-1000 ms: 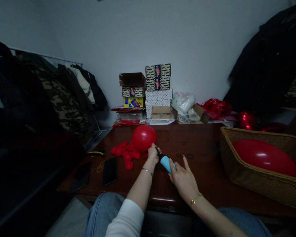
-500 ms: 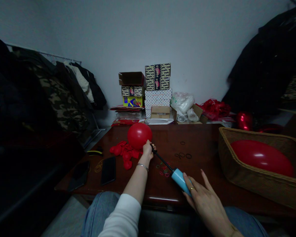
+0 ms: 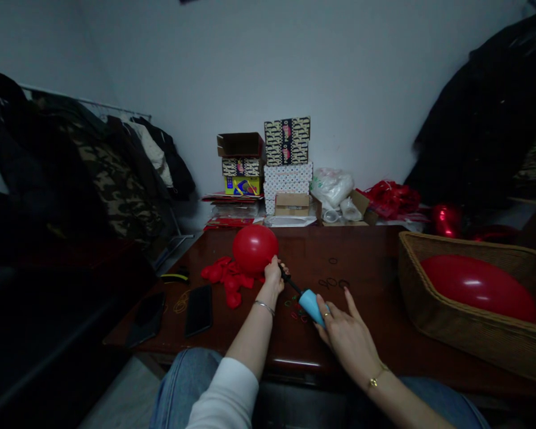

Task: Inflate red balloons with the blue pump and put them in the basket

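A partly inflated red balloon (image 3: 255, 249) sits over the table, its neck at the black nozzle of a balloon pump. My left hand (image 3: 274, 275) is closed around that neck and the nozzle end. The light-blue barrel of the balloon pump (image 3: 311, 306) slants down toward me, and my right hand (image 3: 346, 333) grips its near end, some fingers stretched along it. Little of the pump's black rod shows between barrel and nozzle. Limp red balloons (image 3: 232, 286) lie in a heap left of my left hand. Small coloured rubber bands (image 3: 300, 314) are scattered below the pump.
At right stands a wicker basket (image 3: 422, 307) holding a large red balloon (image 3: 477, 286). Dark bands (image 3: 333, 283) lie beyond the pump. Left on the table are a black flat device (image 3: 199, 311) and yellow cord (image 3: 181, 302). Stacked boxes (image 3: 287, 143) stand at the back.
My right hand has pushed the blue barrel forward and left toward the nozzle, so less black rod shows. My left hand keeps its hold at the balloon's neck.
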`<state>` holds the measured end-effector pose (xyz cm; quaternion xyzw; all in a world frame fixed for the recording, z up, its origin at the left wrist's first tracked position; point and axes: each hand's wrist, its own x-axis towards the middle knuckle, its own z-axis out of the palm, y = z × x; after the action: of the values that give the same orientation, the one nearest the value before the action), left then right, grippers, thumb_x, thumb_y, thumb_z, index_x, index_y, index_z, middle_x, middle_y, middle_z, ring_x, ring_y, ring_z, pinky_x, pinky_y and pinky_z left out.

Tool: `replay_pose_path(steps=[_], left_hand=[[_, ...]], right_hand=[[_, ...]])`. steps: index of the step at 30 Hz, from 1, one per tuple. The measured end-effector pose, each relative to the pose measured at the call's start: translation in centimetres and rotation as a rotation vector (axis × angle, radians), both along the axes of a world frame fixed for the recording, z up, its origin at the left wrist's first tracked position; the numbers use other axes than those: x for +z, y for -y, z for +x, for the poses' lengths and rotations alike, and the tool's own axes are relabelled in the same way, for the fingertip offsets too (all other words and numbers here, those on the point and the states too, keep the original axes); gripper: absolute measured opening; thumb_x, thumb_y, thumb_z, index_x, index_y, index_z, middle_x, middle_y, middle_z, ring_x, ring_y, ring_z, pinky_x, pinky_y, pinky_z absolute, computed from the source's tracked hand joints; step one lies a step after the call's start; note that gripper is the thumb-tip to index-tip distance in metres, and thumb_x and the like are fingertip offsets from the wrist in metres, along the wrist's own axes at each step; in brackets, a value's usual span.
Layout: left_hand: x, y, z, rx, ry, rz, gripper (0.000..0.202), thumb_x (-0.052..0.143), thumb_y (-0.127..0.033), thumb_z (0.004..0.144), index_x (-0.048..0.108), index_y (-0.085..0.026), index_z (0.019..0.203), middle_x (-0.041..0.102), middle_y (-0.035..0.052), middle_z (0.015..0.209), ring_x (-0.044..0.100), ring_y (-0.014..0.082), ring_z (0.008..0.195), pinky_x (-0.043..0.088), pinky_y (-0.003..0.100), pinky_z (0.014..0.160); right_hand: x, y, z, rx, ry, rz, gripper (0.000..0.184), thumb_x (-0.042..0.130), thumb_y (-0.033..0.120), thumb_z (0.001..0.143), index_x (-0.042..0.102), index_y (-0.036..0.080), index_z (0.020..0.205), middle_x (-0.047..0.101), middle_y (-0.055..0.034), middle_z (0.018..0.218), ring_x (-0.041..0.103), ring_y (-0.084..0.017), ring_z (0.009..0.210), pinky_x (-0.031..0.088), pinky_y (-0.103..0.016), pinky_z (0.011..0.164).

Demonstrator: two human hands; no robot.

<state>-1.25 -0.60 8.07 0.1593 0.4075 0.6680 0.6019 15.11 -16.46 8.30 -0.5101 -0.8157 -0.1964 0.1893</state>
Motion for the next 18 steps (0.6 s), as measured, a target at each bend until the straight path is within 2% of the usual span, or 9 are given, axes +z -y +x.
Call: replay_pose_path(steps=[4, 8, 13, 18], left_hand=[[0.2, 0.5, 1.0, -0.01, -0.001, -0.008, 0.022, 0.046, -0.03, 0.087, 0.04, -0.018, 0.07, 0.037, -0.0059, 0.047, 0.036, 0.0062, 0.035, 0.028, 0.017, 0.037], [-0.2, 0.7, 1.5, -0.004, -0.003, -0.009, 0.023, 0.045, -0.032, 0.087, 0.039, -0.019, 0.069, 0.036, -0.0062, 0.046, 0.036, 0.0062, 0.035, 0.028, 0.017, 0.037], [-1.3, 0.4, 1.8, 0.02, 0.018, 0.008, 0.029, 0.049, -0.042, 0.084, 0.039, -0.019, 0.07, 0.034, -0.0074, 0.046, 0.034, 0.006, 0.034, 0.025, 0.017, 0.036], [-1.4, 0.0, 1.3, 0.027, 0.016, 0.005, 0.034, 0.05, -0.049, 0.082, 0.039, -0.019, 0.07, 0.037, -0.0068, 0.047, 0.036, 0.0066, 0.034, 0.027, 0.018, 0.037]], right_hand=[[0.6, -1.2, -1.5, -0.033, 0.007, 0.007, 0.045, 0.052, 0.027, 0.083, 0.047, 0.01, 0.124, 0.067, -0.0082, 0.091, 0.063, -0.016, 0.071, 0.015, -0.047, 0.111], [0.5, -1.4, -1.7, -0.021, -0.046, 0.013, 0.045, 0.051, 0.027, 0.083, 0.047, 0.009, 0.124, 0.067, -0.0076, 0.089, 0.063, -0.015, 0.069, 0.015, -0.047, 0.111], [-0.2, -0.5, -0.4, 0.004, -0.074, 0.003, 0.044, 0.048, 0.025, 0.085, 0.044, 0.01, 0.127, 0.066, -0.0077, 0.095, 0.064, -0.015, 0.073, 0.014, -0.047, 0.112], [-0.9, 1.1, 1.6, 0.025, -0.086, -0.025, 0.045, 0.045, 0.025, 0.087, 0.041, 0.01, 0.13, 0.066, -0.0094, 0.102, 0.064, -0.015, 0.08, 0.011, -0.048, 0.112]])
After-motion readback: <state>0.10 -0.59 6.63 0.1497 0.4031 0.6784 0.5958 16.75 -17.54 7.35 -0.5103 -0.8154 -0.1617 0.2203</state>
